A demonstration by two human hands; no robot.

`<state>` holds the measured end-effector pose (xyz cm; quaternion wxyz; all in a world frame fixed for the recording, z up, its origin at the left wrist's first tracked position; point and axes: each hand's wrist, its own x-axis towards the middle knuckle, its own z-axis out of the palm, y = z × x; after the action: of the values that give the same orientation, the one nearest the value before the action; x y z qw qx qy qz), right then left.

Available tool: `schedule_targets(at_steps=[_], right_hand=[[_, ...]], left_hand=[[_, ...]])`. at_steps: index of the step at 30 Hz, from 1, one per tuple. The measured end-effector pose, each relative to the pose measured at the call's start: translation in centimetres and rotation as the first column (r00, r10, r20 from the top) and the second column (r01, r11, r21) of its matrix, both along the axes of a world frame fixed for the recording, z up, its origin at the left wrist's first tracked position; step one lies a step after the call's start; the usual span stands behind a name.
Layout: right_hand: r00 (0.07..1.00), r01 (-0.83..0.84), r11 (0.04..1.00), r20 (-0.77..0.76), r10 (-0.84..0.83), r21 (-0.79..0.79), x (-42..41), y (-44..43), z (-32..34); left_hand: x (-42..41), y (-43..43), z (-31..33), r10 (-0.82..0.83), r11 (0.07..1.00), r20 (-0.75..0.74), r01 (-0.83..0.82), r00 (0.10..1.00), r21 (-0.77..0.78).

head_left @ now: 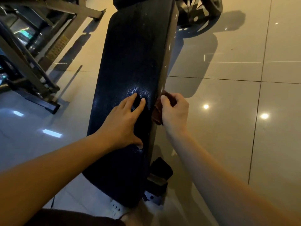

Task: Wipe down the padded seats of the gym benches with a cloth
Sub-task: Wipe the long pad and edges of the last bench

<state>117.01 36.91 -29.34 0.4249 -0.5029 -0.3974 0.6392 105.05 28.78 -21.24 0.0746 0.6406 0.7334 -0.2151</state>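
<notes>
A long dark padded bench seat point(130, 59) runs from the bottom centre up and away from me. My left hand point(123, 121) rests flat on the top of the pad, its fingers spread. My right hand point(175, 110) grips a brown cloth point(157, 114) and holds it against the pad's right side edge. Most of the cloth is hidden under that hand.
A grey metal machine frame point(32, 62) stands on the floor at the left. A black wheeled piece of equipment point(203, 15) sits at the top right. The bench's foot point(160, 173) juts out below the pad. Glossy tiled floor point(236, 95) lies to the right.
</notes>
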Motion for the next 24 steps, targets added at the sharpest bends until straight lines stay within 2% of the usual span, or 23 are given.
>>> schedule_targets(at_steps=[4, 7, 11, 14, 16, 18, 20, 24], right_hand=[[0.996, -0.07, 0.976, 0.038, 0.08, -0.208, 0.6, -7.5, -3.5], [0.995, -0.081, 0.935, 0.034, 0.098, -0.346, 0.1, -6.6, -4.0], [0.998, -0.036, 0.968, -0.051, 0.024, -0.249, -0.5, -0.9, -2.1], [1.0, -0.023, 0.998, -0.003, 0.023, -0.062, -0.3, -1.4, -1.7], [0.999, -0.036, 0.996, 0.037, 0.039, -0.079, 0.2, -4.6, -2.8], [0.995, -0.067, 0.981, 0.063, 0.08, -0.18, 0.7, -7.3, -3.7], [0.995, -0.062, 0.981, 0.067, 0.076, -0.185, 0.7, -6.7, -3.5], [1.0, -0.018, 0.999, 0.025, 0.017, 0.049, -0.3, 1.1, -0.3]], left_hand=[[-0.1, 0.3, 0.2, 0.0, 1.0, 0.0, 0.0, 1.0, -0.012], [0.1, 0.6, 0.3, 0.008, 1.0, 0.009, -0.008, 1.0, -0.029], [0.5, 0.6, 0.5, 0.004, 1.0, 0.003, -0.004, 1.0, -0.018], [0.6, 0.4, 0.6, -0.007, 1.0, -0.024, 0.006, 1.0, -0.015], [0.5, 0.3, 0.5, -0.003, 1.0, -0.017, 0.003, 1.0, -0.021], [0.5, 0.4, 0.5, -0.002, 1.0, -0.011, 0.001, 1.0, -0.025], [0.5, 0.6, 0.4, -0.004, 1.0, -0.01, 0.004, 1.0, -0.028], [0.1, 0.6, 0.4, -0.002, 1.0, 0.009, 0.002, 1.0, -0.023]])
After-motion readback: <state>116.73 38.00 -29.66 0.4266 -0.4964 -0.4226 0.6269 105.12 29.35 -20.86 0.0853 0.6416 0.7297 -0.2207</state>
